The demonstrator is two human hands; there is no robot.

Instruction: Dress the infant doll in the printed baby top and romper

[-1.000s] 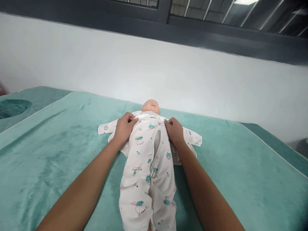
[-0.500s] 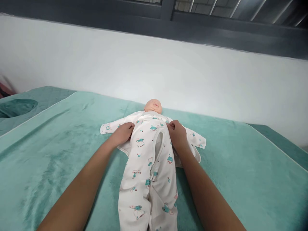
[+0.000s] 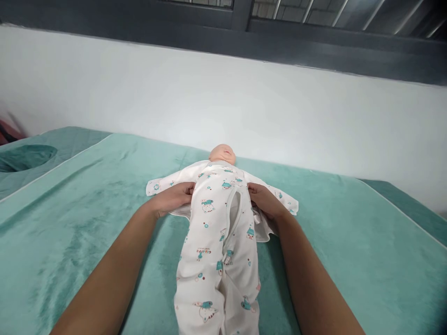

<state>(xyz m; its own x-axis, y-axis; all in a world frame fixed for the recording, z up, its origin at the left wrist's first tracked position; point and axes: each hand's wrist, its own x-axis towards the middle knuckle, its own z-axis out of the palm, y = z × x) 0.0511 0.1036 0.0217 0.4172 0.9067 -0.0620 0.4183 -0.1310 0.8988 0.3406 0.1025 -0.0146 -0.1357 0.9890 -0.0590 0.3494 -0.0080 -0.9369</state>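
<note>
Bending at the two sides of the trousers (image 3: pixel 206 242), the fingers of both hands are partly hidden by the cloth, so I cannot tell whether they grip it or only press against it. The left hand (image 3: pixel 176 196) touches the left edge at the height of the chest, and the right hand (image 3: pixel 265 199) is at the right edge, almost opposite.

Between the hands lies the doll (image 3: pixel 222 154), on its back, with its head at the far end and the trouser legs running toward the near side. The trousers already cover the legs and reach high on the chest. The shirt (image 3: pixel 183 173) is also on, and both sleeves are spread out to left and right.

What seems left is the tidying: the slit (image 3: pixel 233 211) in the front of the trousers gapes, and the lower part of the shirt sticks out on both sides, more on the right. The feet are out of view, so I cannot judge them.

Under everything is a green sheet (image 3: pixel 98 200), and at the far side stands a white wall (image 3: pixel 174 102).
</note>
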